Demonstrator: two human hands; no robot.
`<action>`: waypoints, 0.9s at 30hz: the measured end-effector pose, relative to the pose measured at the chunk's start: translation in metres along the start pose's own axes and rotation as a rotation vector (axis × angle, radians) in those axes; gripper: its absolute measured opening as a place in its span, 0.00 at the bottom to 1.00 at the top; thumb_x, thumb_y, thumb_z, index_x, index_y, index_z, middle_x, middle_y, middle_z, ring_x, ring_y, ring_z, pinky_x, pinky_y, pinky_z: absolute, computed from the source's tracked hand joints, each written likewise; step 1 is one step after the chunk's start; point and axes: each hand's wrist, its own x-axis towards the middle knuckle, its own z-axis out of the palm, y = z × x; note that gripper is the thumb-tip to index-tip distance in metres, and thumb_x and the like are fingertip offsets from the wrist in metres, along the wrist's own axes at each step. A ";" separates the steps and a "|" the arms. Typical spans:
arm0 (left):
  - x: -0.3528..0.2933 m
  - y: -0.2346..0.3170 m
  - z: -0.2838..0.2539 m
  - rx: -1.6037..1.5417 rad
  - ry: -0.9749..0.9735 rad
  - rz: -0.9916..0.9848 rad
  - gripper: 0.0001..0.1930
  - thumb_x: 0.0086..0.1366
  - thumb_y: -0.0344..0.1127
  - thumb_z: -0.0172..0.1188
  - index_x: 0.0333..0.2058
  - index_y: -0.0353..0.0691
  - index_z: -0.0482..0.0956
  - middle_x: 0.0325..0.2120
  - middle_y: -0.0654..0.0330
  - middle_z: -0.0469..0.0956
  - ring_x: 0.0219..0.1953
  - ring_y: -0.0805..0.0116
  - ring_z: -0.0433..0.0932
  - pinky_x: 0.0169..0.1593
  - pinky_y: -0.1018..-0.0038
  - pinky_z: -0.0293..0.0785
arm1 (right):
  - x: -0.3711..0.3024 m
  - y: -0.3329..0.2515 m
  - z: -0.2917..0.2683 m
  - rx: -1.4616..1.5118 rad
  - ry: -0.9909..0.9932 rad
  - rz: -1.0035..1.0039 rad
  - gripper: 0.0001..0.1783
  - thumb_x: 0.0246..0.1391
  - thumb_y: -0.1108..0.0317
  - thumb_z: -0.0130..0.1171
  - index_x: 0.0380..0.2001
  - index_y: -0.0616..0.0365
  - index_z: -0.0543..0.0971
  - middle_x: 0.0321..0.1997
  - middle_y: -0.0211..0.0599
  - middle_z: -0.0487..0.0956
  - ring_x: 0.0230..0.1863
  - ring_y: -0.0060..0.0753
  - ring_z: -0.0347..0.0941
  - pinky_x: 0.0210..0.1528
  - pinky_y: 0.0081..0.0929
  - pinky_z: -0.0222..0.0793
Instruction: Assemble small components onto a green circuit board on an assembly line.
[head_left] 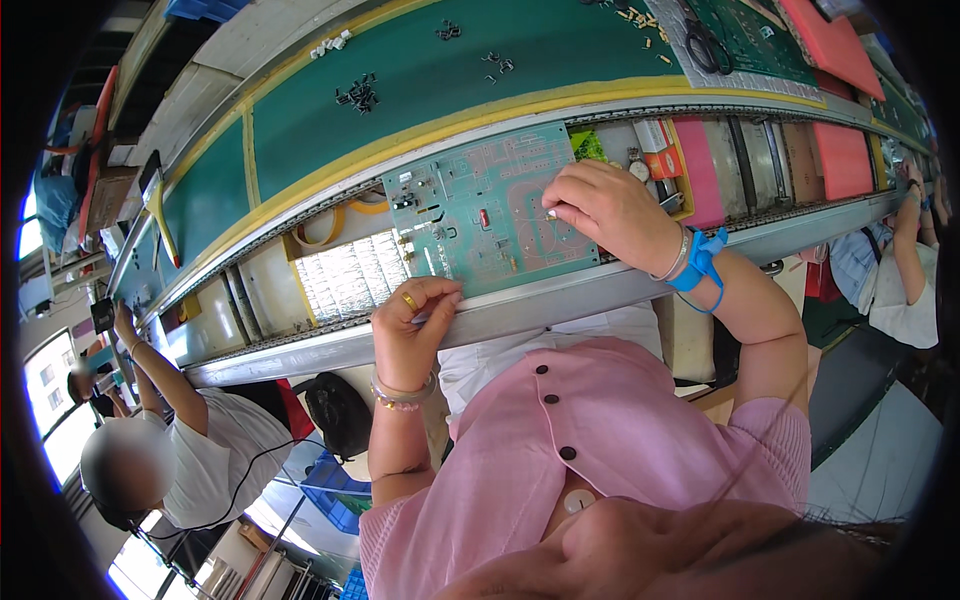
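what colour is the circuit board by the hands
The circuit board is green, best seen in the head view.

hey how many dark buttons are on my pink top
3, down the pink top: one dark button nearest the circuit board, a second between, a third farthest away. Others may be hidden.

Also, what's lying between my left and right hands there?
In the head view, a stretch of the green circuit board lies between your left hand and right hand, with a small tan component on it.
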 end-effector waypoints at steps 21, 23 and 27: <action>0.007 0.013 0.052 0.300 0.205 0.143 0.06 0.50 0.22 0.63 0.29 0.35 0.80 0.27 0.58 0.80 0.27 0.69 0.78 0.33 0.77 0.73 | 0.005 0.009 0.004 0.173 0.039 0.012 0.09 0.48 0.76 0.56 0.36 0.57 0.76 0.29 0.35 0.71 0.33 0.38 0.70 0.35 0.33 0.67; 0.009 0.013 0.054 0.328 0.228 0.138 0.06 0.50 0.22 0.63 0.29 0.36 0.80 0.26 0.58 0.80 0.26 0.69 0.78 0.32 0.77 0.73 | 0.004 0.008 0.004 0.144 0.053 -0.035 0.08 0.49 0.74 0.56 0.35 0.58 0.75 0.30 0.35 0.72 0.34 0.40 0.70 0.36 0.34 0.67; 0.008 0.018 0.058 0.411 0.273 0.144 0.05 0.50 0.23 0.64 0.28 0.36 0.80 0.25 0.59 0.79 0.24 0.71 0.78 0.31 0.77 0.73 | 0.001 0.008 0.007 0.146 0.059 -0.034 0.07 0.49 0.72 0.57 0.34 0.58 0.75 0.31 0.35 0.72 0.35 0.41 0.70 0.37 0.35 0.67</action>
